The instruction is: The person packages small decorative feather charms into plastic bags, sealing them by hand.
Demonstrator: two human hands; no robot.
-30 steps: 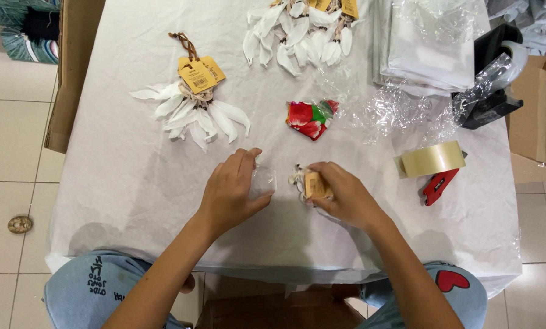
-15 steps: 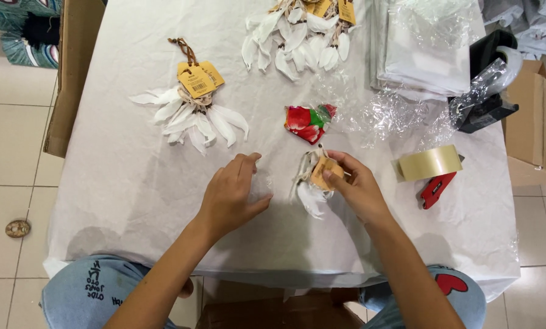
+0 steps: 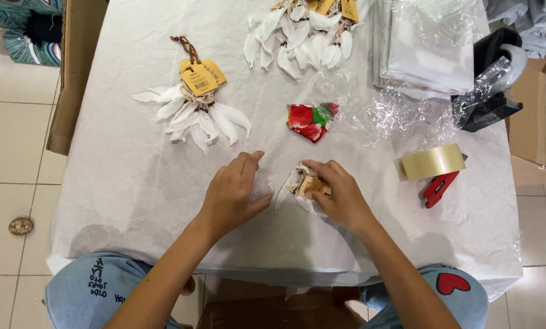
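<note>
Right hand (image 3: 345, 198) fingers pinching small white feather bundle (image 3: 302, 184) with tan tag, lying lengthwise toward frame's upper left, left hand (image 3: 233, 194) resting flat with fingers loosely spread, white-covered worktop (image 3: 133, 176), tiled floor (image 3: 11, 146).

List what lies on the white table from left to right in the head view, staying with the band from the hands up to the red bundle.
Tagged white feather bundle → left hand → small feather bundle under the right hand → tape roll → red cutter. The red and green wrapped bundle sits above the right hand, so its place is unclear.
</note>
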